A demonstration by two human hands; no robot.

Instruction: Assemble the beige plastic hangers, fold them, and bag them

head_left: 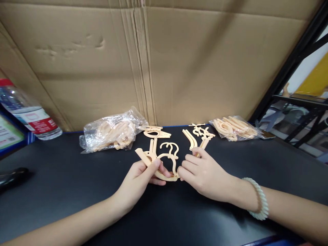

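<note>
My left hand (139,176) is closed around a beige folding hanger (142,156), thumb on top of its flat arm. The curved hook (175,164) of this hanger rises beyond my fingertips. My right hand (202,172) is curled at the hanger's right end, its fingers around another beige hanger arm (203,146) that sticks out above the knuckles. The joint between the two pieces is partly hidden by my right fingers. Loose hooks (172,146) lie on the black table just behind my hands, with a pair of curved arms (189,139) to their right.
A clear bag of beige parts (112,131) lies at back left, another bag (234,128) at back right. More loose pieces (156,132) and small hooks (202,131) lie between them. A water bottle (33,116) stands left, near a dark shiny object (12,177). Cardboard (205,61) walls the back.
</note>
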